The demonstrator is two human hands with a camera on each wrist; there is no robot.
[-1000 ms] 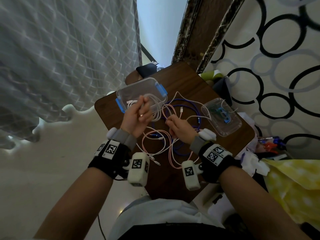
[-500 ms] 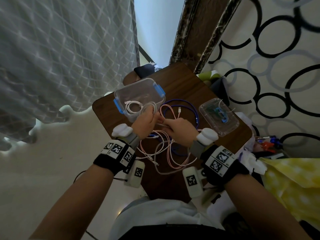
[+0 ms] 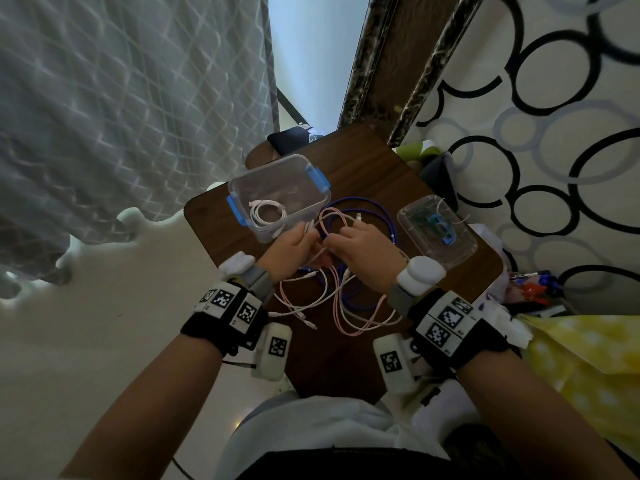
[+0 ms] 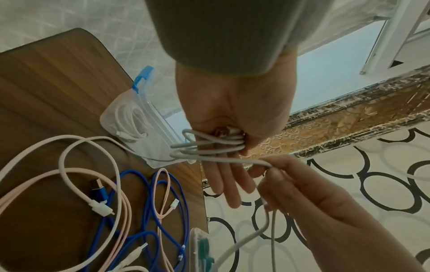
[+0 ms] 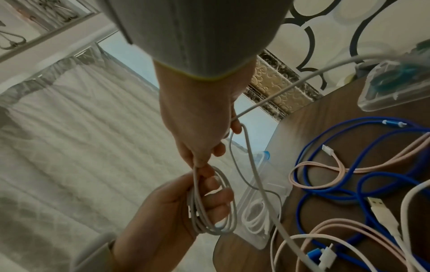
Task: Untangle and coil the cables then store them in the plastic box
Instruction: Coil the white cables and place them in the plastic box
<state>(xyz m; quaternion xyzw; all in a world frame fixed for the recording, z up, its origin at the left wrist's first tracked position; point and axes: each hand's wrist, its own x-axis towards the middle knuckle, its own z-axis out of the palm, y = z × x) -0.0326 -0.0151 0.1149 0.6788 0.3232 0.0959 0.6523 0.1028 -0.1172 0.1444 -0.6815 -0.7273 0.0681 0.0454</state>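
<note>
My left hand [image 3: 294, 245] holds several loops of a white cable [image 4: 209, 145] wound round its fingers [image 4: 229, 176], just in front of the clear plastic box [image 3: 304, 178]. Close beside it, my right hand [image 3: 356, 240] pinches the same white cable [image 5: 246, 150], whose free length trails down to the table. In the right wrist view the right hand [image 5: 202, 147] meets the coil [image 5: 223, 202] at its top. One coiled white cable [image 3: 266, 213] lies inside the box. Pink cables [image 3: 349, 313] and a blue cable [image 3: 377, 209] lie tangled on the wooden table [image 3: 363, 168].
The box's clear lid [image 3: 450, 251] lies upside down at the table's right with a blue-green object [image 3: 440, 226] on it. A patterned wall is beyond, a curtain to the left, and yellow cloth [image 3: 588, 358] with clutter to the right of the table.
My left hand drew back from over the box with its loops. My right hand came in from the right until both hands met over the tangle.
</note>
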